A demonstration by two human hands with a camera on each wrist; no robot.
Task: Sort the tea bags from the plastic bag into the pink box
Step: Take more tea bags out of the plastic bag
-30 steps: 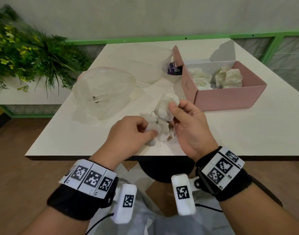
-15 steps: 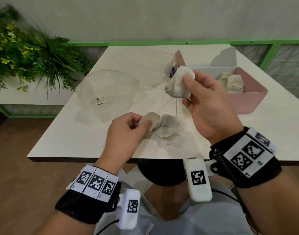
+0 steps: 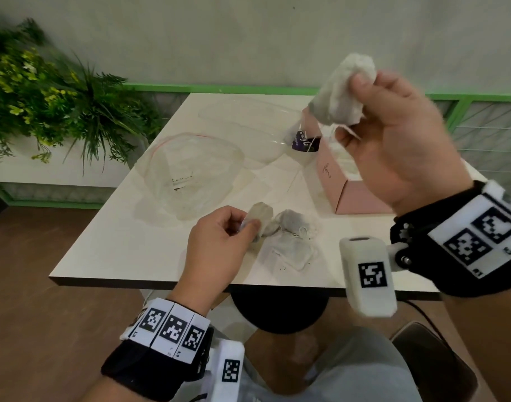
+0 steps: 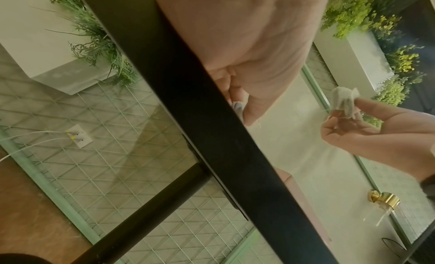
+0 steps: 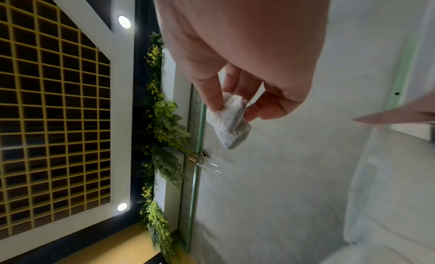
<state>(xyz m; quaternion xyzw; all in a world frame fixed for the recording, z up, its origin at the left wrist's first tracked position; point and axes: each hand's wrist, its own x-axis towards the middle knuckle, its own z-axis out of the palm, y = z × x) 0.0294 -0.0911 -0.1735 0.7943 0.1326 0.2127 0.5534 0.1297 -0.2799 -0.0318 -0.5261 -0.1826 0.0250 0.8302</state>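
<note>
Our left hand (image 3: 219, 242) pinches one tea bag (image 3: 257, 217) low over the near edge of the white table (image 3: 109, 236), just in front of the plastic bag (image 3: 187, 172). Our right hand (image 3: 393, 134) is raised high above the pink box (image 3: 361, 198), thumb and fingers pinching a second, crumpled tea bag (image 3: 341, 91) whose string trails down toward the table.

Left of the box, the plastic bag lies slack and looks emptied, though its folds and stains make that hard to confirm. Between it and the box, near our left hand, a small heap of loose tea bags (image 3: 292, 239) rests on the table, strings tangled, so we judge several bags remain to be moved. Going by this, the work is partly done, not finished.

Our right hand and wrist cover most of the box's inside, so we cannot count what already lies in it. A dark purple tag (image 3: 305, 142) sits just left of the box; its lettering is unreadable. The left wrist view is mostly blocked by the table edge.
</note>
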